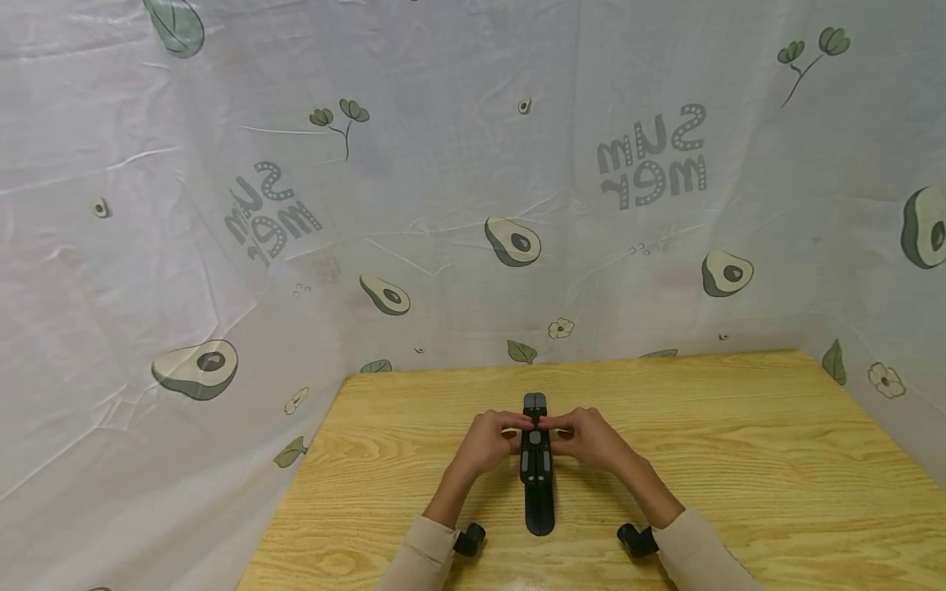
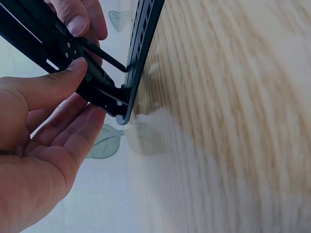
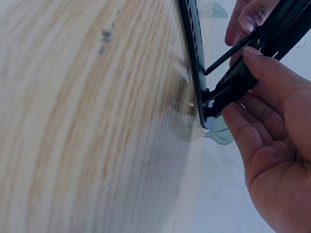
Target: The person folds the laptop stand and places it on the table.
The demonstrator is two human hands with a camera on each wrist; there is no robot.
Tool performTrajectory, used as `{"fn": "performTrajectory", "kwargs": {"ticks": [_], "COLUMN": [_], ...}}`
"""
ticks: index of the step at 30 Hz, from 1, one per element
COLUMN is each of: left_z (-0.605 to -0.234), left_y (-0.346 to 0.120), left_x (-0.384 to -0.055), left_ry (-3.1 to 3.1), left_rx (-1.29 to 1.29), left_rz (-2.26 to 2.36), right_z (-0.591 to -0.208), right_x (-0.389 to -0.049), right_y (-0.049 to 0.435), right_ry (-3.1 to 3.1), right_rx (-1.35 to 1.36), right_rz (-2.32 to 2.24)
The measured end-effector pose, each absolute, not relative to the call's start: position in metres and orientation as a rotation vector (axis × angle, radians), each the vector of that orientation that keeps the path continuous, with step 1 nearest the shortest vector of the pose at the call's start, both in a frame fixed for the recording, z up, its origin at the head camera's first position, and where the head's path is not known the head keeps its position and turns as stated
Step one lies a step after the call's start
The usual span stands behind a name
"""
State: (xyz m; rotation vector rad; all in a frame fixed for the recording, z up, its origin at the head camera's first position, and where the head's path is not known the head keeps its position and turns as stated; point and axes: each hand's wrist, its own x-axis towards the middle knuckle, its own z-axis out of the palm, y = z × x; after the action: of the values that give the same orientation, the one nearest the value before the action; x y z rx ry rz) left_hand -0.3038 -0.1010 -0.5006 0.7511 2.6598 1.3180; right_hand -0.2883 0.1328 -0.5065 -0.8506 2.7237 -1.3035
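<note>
A black folding stand (image 1: 539, 505) with grey pads stands lengthwise between both hands on the wooden table. My left hand (image 1: 484, 447) grips its left side, thumb on top and fingers beneath the raised part. From the other side my right hand (image 1: 591, 442) holds the same part, the thumbs close together. In the left wrist view the slotted base bar (image 2: 141, 53) lies along the table, and the upper arm (image 2: 24, 36) slants up from its hinged end. A thin strut (image 3: 226, 56) links the two parts in the right wrist view.
The wood-grain table (image 1: 739, 460) extends to both sides of the stand. A white sheet (image 1: 443, 164) with avocado prints hangs behind and at the sides. Black wrist devices (image 1: 470, 540) sit at both cuffs, close over the table.
</note>
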Motion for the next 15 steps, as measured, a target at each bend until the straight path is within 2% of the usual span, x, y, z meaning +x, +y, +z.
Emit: {"fn": "performTrajectory", "kwargs": {"ticks": [15], "left_z": [-0.5062], "left_y": [-0.0995], "left_x": [-0.2998], "left_ry": [2.658], "left_rx": [0.732], "left_rz": [1.297], "right_z": [-0.5127], "right_x": [-0.2869], "right_y": [0.1323], "right_ry": [2.752], "right_rx": [-0.847], "right_rz": [-1.244]}}
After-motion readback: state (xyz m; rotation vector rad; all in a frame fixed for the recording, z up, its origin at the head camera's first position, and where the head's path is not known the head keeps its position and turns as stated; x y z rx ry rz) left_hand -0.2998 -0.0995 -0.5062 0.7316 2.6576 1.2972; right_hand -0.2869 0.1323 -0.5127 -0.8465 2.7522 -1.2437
